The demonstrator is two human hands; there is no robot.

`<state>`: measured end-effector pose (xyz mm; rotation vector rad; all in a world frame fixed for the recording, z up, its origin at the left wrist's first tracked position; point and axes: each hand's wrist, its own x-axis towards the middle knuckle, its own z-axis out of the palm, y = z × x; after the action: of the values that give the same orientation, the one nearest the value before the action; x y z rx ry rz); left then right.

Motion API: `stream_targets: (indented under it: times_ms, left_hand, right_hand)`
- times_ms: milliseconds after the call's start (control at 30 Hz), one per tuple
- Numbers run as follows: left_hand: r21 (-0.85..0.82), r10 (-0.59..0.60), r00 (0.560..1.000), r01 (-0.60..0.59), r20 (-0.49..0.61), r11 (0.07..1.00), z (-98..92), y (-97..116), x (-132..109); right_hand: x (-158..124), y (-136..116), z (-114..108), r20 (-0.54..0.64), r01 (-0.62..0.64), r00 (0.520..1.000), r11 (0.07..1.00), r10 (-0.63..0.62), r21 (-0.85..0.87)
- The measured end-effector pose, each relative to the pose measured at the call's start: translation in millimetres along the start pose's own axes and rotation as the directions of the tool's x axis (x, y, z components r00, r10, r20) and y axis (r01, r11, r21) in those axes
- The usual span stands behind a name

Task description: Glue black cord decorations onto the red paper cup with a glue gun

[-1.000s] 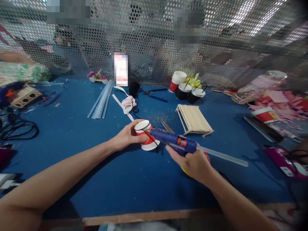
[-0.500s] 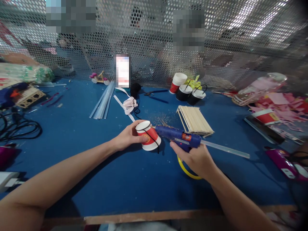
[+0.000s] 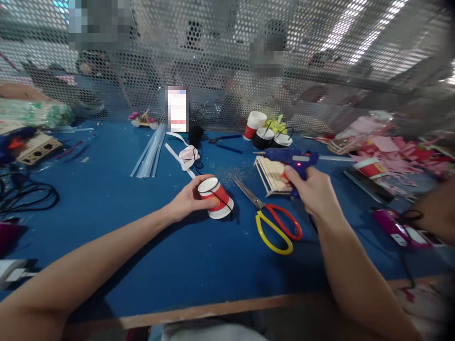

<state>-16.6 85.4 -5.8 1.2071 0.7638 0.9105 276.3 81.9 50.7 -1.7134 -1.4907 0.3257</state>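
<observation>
My left hand [image 3: 192, 199] is wrapped round a red and white paper cup [image 3: 221, 202], which stands upside down, slightly tilted, on the blue table. A black cord [image 3: 221, 196] runs over the cup's top and down its side. In my right hand [image 3: 316, 187] is a blue hot glue gun [image 3: 288, 155], its nozzle pointing left, apart from the cup. A clear glue stick [image 3: 336, 158] sticks out of its back. Between my hands lie scissors [image 3: 273, 222] with one red and one yellow handle. A wooden stick rack [image 3: 272, 175] sits behind the glue gun, partly hidden.
White ribbon [image 3: 188, 155] and clear glue sticks [image 3: 147, 154] lie left of centre. Pliers [image 3: 225, 142] and several cups [image 3: 255, 124] are at the back. A purple glue gun [image 3: 393, 228] and pink scraps [image 3: 387, 147] are on the right. Black cable [image 3: 30, 189] coils at left.
My right hand has moved the glue gun up and right, off the cup, uncovering the scissors. My left hand still holds the cup. The view has shifted slightly.
</observation>
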Motion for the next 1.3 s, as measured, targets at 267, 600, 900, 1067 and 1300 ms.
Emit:
stream_targets:
  times_ms: [267, 600, 900, 1067, 1300]
  left_hand:
    - [0.233, 0.046, 0.999, -0.047, 0.010, 0.971, -2.4, 7, -1]
    - [0.224, 0.034, 0.999, -0.042, 0.038, 0.974, -3.4, 10, -2]
    - [0.195, 0.038, 0.992, -0.060, 0.117, 0.979, 0.5, 9, -8]
    - [0.127, -0.024, 0.981, -0.001, 0.192, 0.992, 2.1, 12, -8]
    - [0.042, -0.061, 0.957, 0.051, 0.285, 0.998, 6.6, 15, -11]
  right_hand:
    - [42, 22, 9, 0.009, -0.122, 0.988, 0.801, 0.157, -0.586]
    - [4, -18, 18, 0.035, 0.230, 0.968, 0.827, -0.248, -0.512]
    - [-70, -74, 56, 0.445, 0.559, 0.731, 0.828, -0.518, 0.045]
    - [-70, -68, 49, 0.494, 0.239, 0.805, 0.941, -0.329, 0.239]
    - [-67, -64, 43, 0.465, 0.119, 0.847, 0.944, -0.257, 0.307]
